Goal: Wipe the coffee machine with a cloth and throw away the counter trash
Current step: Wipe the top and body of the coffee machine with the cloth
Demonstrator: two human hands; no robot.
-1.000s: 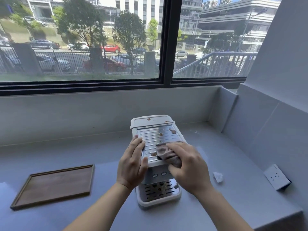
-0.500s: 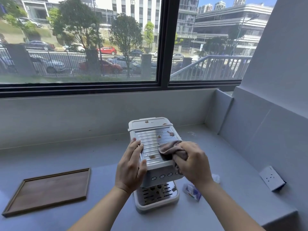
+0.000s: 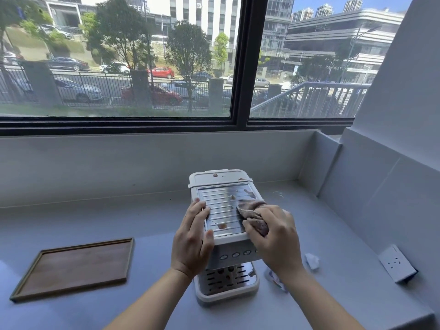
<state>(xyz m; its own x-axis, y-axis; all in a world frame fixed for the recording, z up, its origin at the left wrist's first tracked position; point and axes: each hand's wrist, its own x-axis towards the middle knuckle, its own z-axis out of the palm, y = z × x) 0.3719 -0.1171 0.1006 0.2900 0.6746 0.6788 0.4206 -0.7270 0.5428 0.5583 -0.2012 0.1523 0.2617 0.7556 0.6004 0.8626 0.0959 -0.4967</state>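
Coffee machine (image 3: 232, 252) stands on the counter (image 3: 333, 234) straight ahead, with its drip tray (image 3: 226, 279) nearest. Just right of its base lie 2 bits of trash, a wrapper (image 3: 273, 278) and a crumpled paper (image 3: 312, 260). On the machine's top, the left hand (image 3: 191, 239) lies along the left edge with fingers straight, steadying it. The right hand (image 3: 276, 236) grips a bunched cloth (image 3: 252, 207) at the right edge. From the cloth, 1 brown spot (image 3: 222, 226) lies left and nearer, and others sit farther back. The top's ribs run left to right, so a leftward sweep looks likely.
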